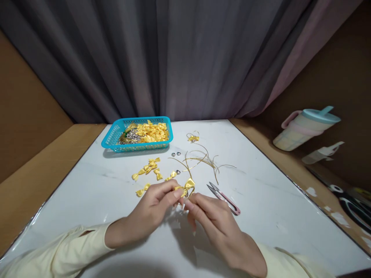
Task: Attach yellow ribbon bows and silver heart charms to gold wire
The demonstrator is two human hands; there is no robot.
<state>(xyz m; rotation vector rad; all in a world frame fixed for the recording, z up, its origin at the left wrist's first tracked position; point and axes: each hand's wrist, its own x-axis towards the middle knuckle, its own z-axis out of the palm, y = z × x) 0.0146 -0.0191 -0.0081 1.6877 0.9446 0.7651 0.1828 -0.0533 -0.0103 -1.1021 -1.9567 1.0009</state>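
Note:
My left hand [155, 204] pinches a yellow satin bow [189, 183] between thumb and fingers above the table. Close against it, my right hand [217, 222] has its thumb and forefinger closed on a thin gold cord at the bow; the fingertips partly hide the grip. One cord end rises behind the bow, and a small silvery piece shows just under it. Several loose yellow bows [150, 166] lie beyond my left hand. Silver heart-shaped beads [173, 154] and cut gold cords [203, 159] are spread farther back. Pink-handled thread snips [227, 200] rest beside my right hand.
A blue plastic basket [107, 143] with yellow bows, silver beads and gold cord stands at the back left. Behind the cords lies a bow with cord attached [193, 138]. On the right ledge are a lidded tumbler [301, 131], a small bottle [319, 154] and black-handled scissors [352, 210].

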